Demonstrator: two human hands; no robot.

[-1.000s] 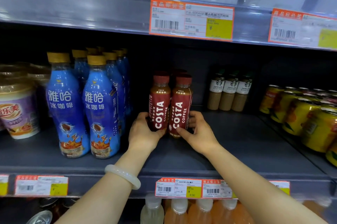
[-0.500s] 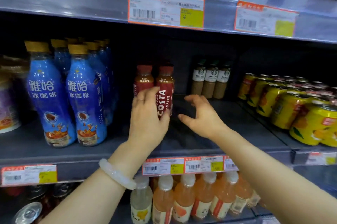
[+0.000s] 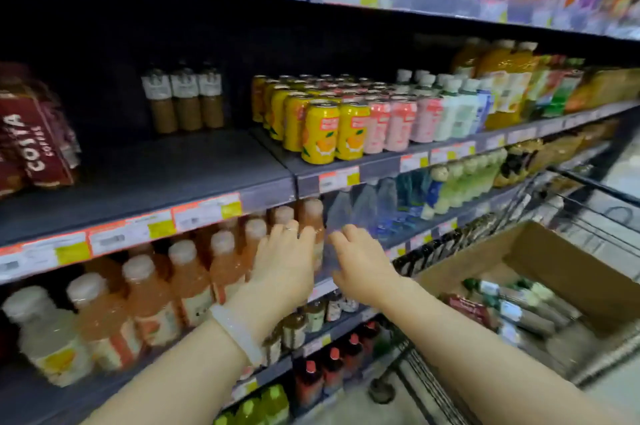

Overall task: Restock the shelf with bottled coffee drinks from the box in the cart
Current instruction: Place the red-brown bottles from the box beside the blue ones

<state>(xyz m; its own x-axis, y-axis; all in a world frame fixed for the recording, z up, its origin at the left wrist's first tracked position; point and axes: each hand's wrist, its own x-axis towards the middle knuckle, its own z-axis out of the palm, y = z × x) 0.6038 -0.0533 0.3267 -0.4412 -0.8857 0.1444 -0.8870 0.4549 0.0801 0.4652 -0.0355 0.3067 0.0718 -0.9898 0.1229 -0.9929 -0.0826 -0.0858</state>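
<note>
Both hands empty, fingers loosely spread: left hand (image 3: 284,262), right hand (image 3: 360,262). Between loads, I'd say; next comes reaching into the box (image 3: 540,251) for more coffee bottles (image 3: 512,314).

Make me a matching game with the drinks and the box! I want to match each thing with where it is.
Things:
1. Costa bottles
2. yellow cans
3. cardboard box
4. orange bottles

Places:
A. in the cart, at the right
B. on the shelf below the coffee shelf
C. far left of the coffee shelf
D. next to the pink cans

Pairs: 1-C, 2-D, 3-A, 4-B
</note>
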